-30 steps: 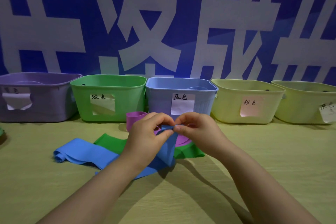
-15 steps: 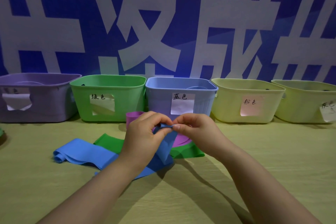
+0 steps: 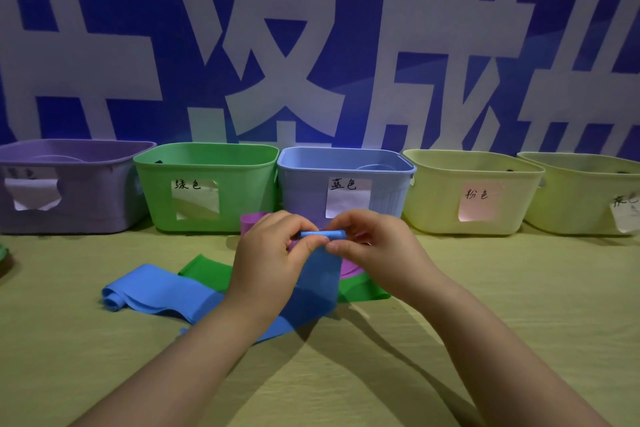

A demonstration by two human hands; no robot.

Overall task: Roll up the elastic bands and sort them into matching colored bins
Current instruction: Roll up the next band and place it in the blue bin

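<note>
Two hands, one band: my left hand [image 3: 266, 260] and right hand [image 3: 377, 250] pinch the rolled top edge of the blue band [image 3: 318, 284] between thumbs and fingers [image 3: 341, 247], holding it up just in front of the blue bin [image 3: 301, 184]. The rest of the band hangs to the worktop [image 3: 519, 288] and trails left, ending in a loose curl.

Three bands in all: the blue one, a green band [image 3: 204, 270] lying flat beneath it, and a purple band [image 3: 251, 220] behind my hands, mostly hidden.

Five bins stand close side by side along the worktop's far edge, against a blue banner [image 3: 311, 45] with large white characters: a purple bin [image 3: 86, 204], a green bin [image 3: 242, 198], the blue one, a pale yellow bin [image 3: 433, 198] and a second yellow bin [image 3: 571, 198], cut off at the frame's right edge. Each carries a paper label.

Open worktop spreads right of my hands and toward me.
</note>
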